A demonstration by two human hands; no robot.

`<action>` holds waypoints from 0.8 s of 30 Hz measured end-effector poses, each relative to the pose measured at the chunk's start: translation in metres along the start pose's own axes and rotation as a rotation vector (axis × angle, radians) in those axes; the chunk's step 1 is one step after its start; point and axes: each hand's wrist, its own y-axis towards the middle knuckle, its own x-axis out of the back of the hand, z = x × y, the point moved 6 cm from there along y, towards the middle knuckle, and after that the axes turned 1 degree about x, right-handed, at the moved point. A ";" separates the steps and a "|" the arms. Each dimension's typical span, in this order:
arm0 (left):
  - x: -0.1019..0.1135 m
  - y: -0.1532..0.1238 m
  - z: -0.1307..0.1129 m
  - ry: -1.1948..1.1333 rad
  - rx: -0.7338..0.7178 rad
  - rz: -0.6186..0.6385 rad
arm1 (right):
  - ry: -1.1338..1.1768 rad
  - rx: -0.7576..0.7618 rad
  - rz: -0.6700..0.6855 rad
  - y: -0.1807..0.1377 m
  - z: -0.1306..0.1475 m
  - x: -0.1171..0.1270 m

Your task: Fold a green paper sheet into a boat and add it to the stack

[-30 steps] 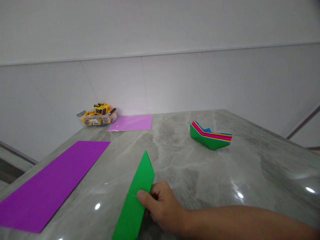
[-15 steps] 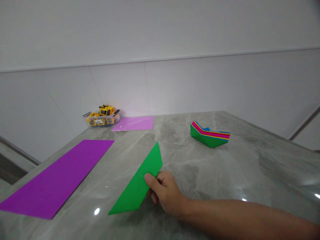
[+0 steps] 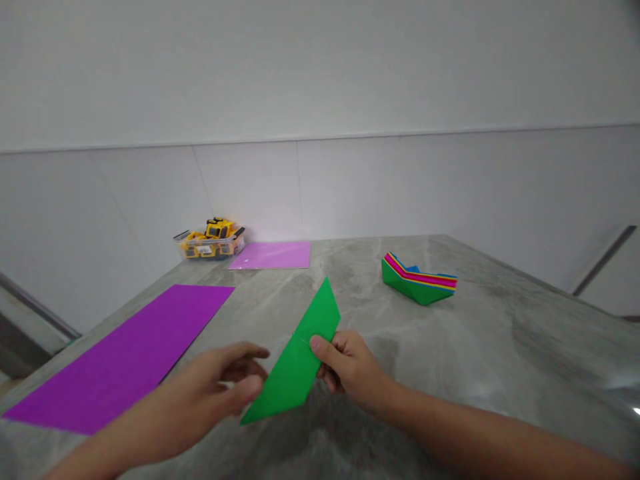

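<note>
L hand (image 3: 210, 385) has entered, fingers apart, near folded green paper (image 3: 293, 370); contact unclear. R hand (image 3: 353, 367) fingers clamped on paper near crease, prob. to steady it, R of purple sheet (image 3: 125, 357).

The right hand (image 3: 353, 367) pinches, thumb in front. The left hand (image 3: 220, 383) is half open, thumb apart from fingers (image 3: 243, 350). Both forearms (image 3: 480, 423) slant toward the table's (image 3: 350, 257) far edge.
</note>
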 end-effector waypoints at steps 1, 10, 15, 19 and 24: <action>-0.020 0.014 -0.007 -0.025 -0.027 0.122 | -0.023 0.012 -0.017 0.001 -0.002 0.000; -0.106 0.073 0.007 -0.531 0.178 0.348 | -0.030 0.028 -0.004 0.012 -0.028 0.017; -0.098 0.065 0.009 -0.517 0.140 0.465 | 0.094 0.048 0.186 0.013 -0.023 0.003; -0.093 0.064 0.011 -0.476 0.126 0.537 | 0.041 0.073 0.157 0.014 -0.027 0.002; -0.078 0.077 0.008 -0.368 -0.109 0.115 | -0.044 0.095 0.174 0.014 -0.030 0.003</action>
